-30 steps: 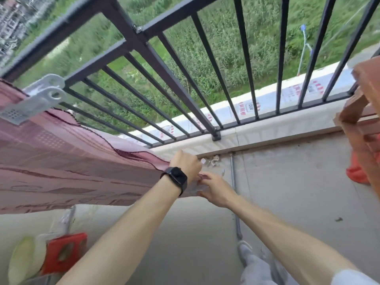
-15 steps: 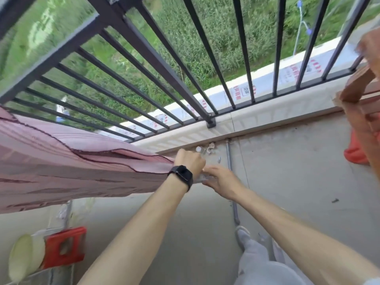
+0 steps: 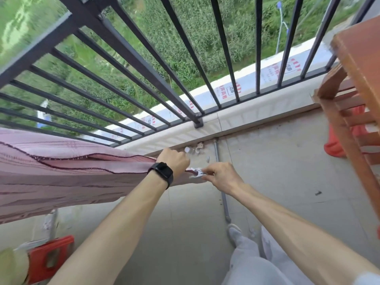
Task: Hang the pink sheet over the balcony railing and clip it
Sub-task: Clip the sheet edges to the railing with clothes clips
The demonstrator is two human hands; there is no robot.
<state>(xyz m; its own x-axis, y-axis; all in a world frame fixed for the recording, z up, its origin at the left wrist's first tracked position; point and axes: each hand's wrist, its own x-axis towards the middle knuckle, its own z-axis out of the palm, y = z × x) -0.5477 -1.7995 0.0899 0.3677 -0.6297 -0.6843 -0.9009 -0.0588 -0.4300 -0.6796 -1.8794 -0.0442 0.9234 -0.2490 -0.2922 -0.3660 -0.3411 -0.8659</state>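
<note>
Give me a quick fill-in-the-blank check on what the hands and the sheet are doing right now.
1. The smartwatch is worn on the ____ wrist.
2. The left hand grips the end of the ____ sheet.
3. The right hand pinches a small white ____ at the sheet's corner.
4. The railing bars are ____ in colour.

Missing words: left; pink; clip; black

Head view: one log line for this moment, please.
left hand: grips pink sheet corner | right hand: fingers pinch white clip there | railing: clear
</note>
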